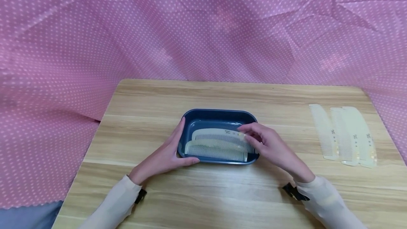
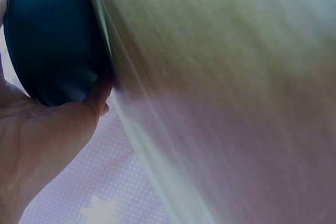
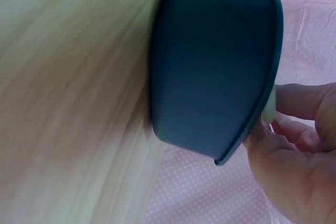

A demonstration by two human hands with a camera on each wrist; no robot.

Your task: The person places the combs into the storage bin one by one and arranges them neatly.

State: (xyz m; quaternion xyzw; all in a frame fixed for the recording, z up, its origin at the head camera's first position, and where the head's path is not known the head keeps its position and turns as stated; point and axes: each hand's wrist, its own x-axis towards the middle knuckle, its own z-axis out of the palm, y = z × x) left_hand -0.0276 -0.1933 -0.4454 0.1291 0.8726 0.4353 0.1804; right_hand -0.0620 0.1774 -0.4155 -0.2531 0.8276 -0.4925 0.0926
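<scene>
A dark blue rectangular tray (image 1: 219,114) sits on the wooden table. My left hand (image 1: 165,153) holds its left end, fingers along the side and thumb at the near corner; the left wrist view shows the thumb (image 2: 100,94) against the outer wall. My right hand (image 1: 270,142) pinches the right end of a pale cream comb (image 1: 210,132) over the tray, teeth facing me. Part of that comb's end (image 3: 270,107) shows between thumb and fingers in the right wrist view. Nearer me, a second cream comb (image 1: 213,144) lies in the tray, overlapping the first.
At the table's right side lie several more cream combs, one (image 1: 322,130) apart and others (image 1: 360,133) overlapping, printed with small dark marks. Pink dotted cloth (image 1: 203,38) hangs behind the wooden table (image 1: 203,200) and at its sides.
</scene>
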